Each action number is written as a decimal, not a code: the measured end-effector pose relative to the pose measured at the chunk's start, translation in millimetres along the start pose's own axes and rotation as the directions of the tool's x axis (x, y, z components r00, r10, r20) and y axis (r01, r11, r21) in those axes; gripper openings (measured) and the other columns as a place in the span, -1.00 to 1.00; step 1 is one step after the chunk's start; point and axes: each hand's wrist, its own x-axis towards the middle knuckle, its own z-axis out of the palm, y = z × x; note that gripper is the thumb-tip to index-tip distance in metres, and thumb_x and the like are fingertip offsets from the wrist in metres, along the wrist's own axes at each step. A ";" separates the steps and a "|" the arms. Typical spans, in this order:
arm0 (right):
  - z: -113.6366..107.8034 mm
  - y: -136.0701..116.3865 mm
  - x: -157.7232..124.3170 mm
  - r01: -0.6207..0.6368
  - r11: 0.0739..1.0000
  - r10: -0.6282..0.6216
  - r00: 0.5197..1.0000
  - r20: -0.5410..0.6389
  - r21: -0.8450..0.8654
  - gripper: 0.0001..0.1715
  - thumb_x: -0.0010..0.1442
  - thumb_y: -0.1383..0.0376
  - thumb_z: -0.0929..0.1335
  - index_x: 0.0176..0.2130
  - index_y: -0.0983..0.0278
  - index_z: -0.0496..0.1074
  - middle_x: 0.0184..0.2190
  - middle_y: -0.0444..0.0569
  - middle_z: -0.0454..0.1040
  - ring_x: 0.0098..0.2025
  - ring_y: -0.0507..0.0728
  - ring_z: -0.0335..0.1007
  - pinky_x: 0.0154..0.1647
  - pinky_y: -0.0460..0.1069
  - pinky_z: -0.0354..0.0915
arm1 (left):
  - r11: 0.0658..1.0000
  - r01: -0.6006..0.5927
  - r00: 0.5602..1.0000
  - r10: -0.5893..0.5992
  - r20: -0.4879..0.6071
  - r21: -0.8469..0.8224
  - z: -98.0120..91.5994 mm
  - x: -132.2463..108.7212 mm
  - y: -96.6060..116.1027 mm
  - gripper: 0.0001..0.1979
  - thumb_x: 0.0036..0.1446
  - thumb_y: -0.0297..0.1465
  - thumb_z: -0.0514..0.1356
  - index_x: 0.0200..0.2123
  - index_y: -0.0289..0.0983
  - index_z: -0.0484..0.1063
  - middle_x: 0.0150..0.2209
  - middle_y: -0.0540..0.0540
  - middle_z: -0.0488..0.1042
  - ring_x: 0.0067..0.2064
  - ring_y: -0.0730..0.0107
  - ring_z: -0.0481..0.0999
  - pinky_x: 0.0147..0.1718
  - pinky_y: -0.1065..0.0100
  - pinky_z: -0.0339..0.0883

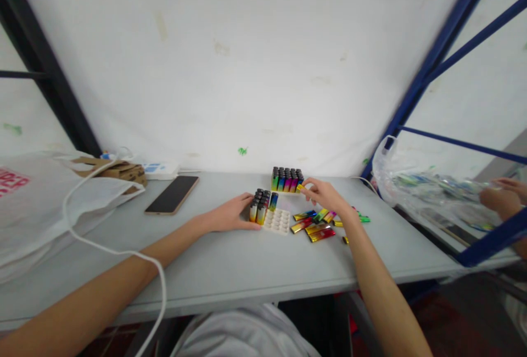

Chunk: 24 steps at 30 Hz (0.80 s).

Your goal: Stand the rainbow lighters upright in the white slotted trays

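Observation:
A white tray (280, 221) with round-cornered slots lies on the table before me. Several black-topped lighters (258, 211) stand upright in its left part, and one blue lighter (273, 201) stands apart from them; the right slots are bare. My left hand (233, 213) grips the tray's left side, thumb along the near edge and fingers behind. My right hand (325, 194) is raised above the table, pinching a yellow lighter (302, 188) between thumb and fingers. Below it lies a loose pile of shiny coloured lighters (317, 229), partly hidden by my right forearm.
A full block of upright lighters (287, 179) stands behind the tray near the wall. To the left lie a phone (173, 195), a power strip (161, 170), a cardboard box (127, 173) and a white bag (49, 203). A white cable crosses my left forearm. Another person's hand (504, 197) is beyond the blue frame.

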 end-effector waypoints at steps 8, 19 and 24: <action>9.7 -42.4 0.7 0.035 0.913 0.059 0.974 -0.218 0.406 -0.32 0.09 -0.25 0.55 -0.17 0.25 0.53 -0.50 -0.15 0.46 -0.50 0.05 0.21 -0.47 -0.04 0.14 | 0.999 -0.028 1.000 0.028 -0.010 -0.015 0.0 0.8 -0.8 -0.10 0.09 0.15 0.49 0.33 -0.25 0.44 0.33 -0.30 0.48 0.35 -0.23 0.48 0.42 -0.02 0.31; 35.2 -70.2 6.6 0.009 0.756 0.010 1.000 -0.025 0.654 -0.22 0.20 -0.45 0.39 -0.31 0.19 0.37 -0.41 -0.11 0.46 -0.39 0.09 0.42 -0.33 0.01 0.46 | 0.999 -0.041 0.999 0.041 0.007 -0.023 1.2 0.8 -1.4 -0.10 0.13 0.13 0.48 0.37 -0.23 0.37 0.34 -0.30 0.46 0.38 -0.19 0.45 0.43 -0.02 0.28; 47.7 -76.0 8.3 -0.037 0.698 0.033 0.999 0.020 0.715 -0.18 0.13 -0.47 0.42 -0.37 0.11 0.11 -0.58 -0.36 0.00 -0.61 -0.03 -0.11 -0.61 -0.10 0.03 | 0.999 -0.045 0.999 0.045 -0.005 -0.023 0.8 0.1 0.6 -0.12 0.13 0.13 0.48 0.35 -0.21 0.39 0.32 -0.28 0.49 0.35 -0.19 0.48 0.42 -0.03 0.30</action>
